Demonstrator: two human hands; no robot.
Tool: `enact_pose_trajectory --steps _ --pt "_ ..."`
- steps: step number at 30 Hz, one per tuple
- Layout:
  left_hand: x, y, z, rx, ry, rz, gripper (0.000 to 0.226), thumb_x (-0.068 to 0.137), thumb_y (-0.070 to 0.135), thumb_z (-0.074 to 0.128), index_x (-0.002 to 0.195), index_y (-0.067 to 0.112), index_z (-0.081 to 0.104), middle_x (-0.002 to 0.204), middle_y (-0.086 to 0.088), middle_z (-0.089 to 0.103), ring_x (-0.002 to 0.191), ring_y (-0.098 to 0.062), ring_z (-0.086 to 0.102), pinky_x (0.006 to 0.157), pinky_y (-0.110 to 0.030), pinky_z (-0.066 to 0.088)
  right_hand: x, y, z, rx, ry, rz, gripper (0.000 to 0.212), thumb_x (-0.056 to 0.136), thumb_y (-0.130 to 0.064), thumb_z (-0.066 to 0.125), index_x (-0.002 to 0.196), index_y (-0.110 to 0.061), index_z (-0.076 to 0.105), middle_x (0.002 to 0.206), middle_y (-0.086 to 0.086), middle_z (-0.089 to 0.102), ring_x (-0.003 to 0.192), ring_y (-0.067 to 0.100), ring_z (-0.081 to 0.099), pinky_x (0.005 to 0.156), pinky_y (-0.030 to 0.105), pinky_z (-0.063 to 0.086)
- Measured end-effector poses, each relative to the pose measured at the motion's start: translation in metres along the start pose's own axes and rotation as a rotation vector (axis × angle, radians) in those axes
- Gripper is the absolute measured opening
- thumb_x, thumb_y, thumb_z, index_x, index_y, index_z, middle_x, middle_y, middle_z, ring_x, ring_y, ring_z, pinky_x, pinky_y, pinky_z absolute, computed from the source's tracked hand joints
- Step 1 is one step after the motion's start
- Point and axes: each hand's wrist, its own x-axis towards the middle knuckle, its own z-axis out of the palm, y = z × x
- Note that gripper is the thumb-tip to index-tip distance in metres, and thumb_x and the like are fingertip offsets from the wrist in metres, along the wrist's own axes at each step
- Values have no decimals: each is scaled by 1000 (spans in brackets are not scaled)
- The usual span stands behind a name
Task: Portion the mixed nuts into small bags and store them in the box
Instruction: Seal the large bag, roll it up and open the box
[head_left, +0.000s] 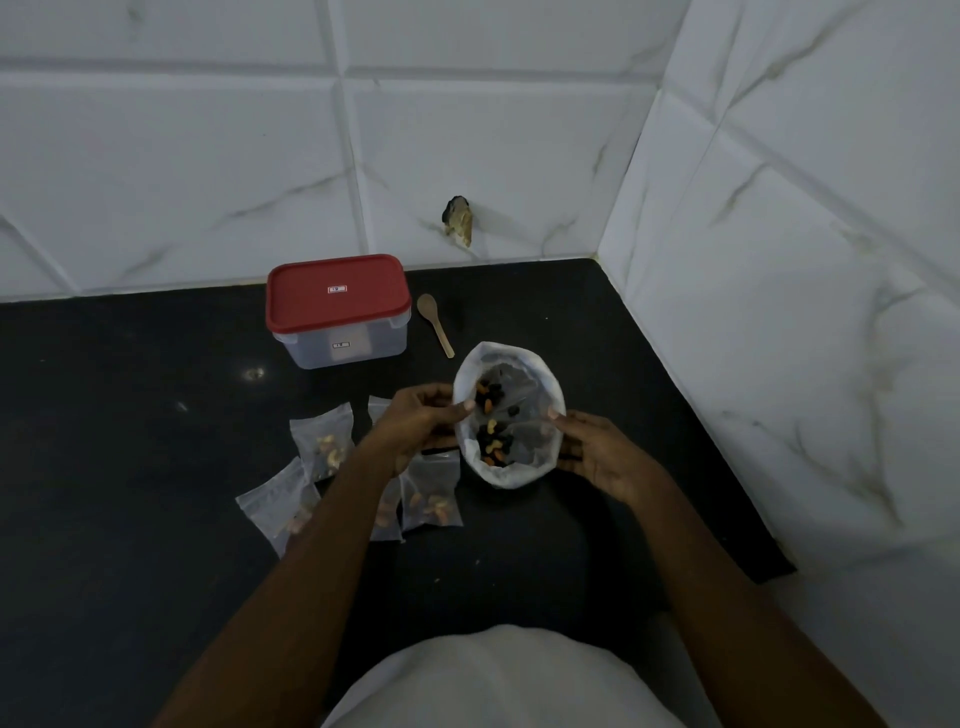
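A white bag (500, 351) with its rim rolled down stands open on the black counter, and mixed nuts (493, 448) lie in its bottom. Over its mouth hangs a small clear bag (514, 402) with a few nuts inside. My left hand (415, 427) pinches the small bag's left edge. My right hand (608, 458) pinches its right edge. Several small bags with nuts inside lie flat to the left, one (324, 448) farther back and one (432, 500) partly under my left wrist. The clear box (337, 332) with its red lid on stands behind them.
A wooden spoon (435, 325) lies between the box and the white bag. Tiled walls (779, 260) close the counter at the back and on the right. A chipped hole (458, 219) marks the back wall. The counter's front edge is at my body.
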Motion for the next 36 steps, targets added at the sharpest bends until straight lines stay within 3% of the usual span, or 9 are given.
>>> enact_pose_trajectory --steps 5,8,13,16,20,23,26,29,36 --pt "6 -6 16 170 321 101 24 81 8 75 103 14 67 100 -6 70 86 -18 69 65 -30 58 3 3 7 -22 54 -56 33 92 -29 67 116 -7 66 111 13 73 99 26 71 79 35 58" --pt "8 -10 17 215 390 122 27 83 14 73 109 16 65 103 -2 68 88 -16 69 67 -30 59 3 4 13 6 101 -92 35 91 -32 68 115 -7 66 108 12 74 99 25 72 77 33 57" --pt "-7 -12 13 141 263 -40 28 92 30 64 116 15 61 107 -6 66 95 -21 66 78 -35 58 -6 11 10 78 52 -15 34 93 -32 64 116 -7 65 111 11 73 103 23 70 86 32 57" --pt "-18 -16 6 193 164 -114 26 92 25 63 115 14 61 106 -8 67 99 -23 66 85 -36 56 -12 17 3 48 -1 36 38 91 -26 66 124 -8 61 119 10 70 112 23 66 100 35 51" --pt "-24 -23 6 321 71 -110 26 85 22 71 110 16 64 106 -6 70 100 -20 66 92 -39 54 -18 19 6 10 -29 44 43 86 -18 71 126 -6 58 123 9 68 114 20 65 99 32 51" --pt "-24 -25 13 131 58 -108 27 83 18 73 109 14 65 109 -7 71 102 -20 68 93 -38 54 -20 17 12 48 23 30 28 90 -12 68 116 -7 59 120 11 67 114 22 64 99 33 52" --pt "-27 -26 23 -140 100 -86 22 87 9 68 108 9 64 105 -9 73 96 -19 71 83 -31 57 -21 17 17 109 77 9 26 89 -12 68 113 -5 61 118 14 69 107 22 67 89 28 56" --pt "-28 -29 33 -195 228 -16 21 87 8 68 107 8 63 102 -9 73 89 -18 73 74 -29 59 -21 18 24 156 156 -9 32 86 -16 73 112 -2 61 111 14 71 97 21 70 78 27 57" --pt "-22 -40 53 291 559 195 24 85 9 70 101 15 53 93 -2 62 70 -13 69 52 -20 55 -6 19 39 -155 527 -68 34 73 -30 86 83 -9 61 67 8 63 51 11 53 47 25 44"
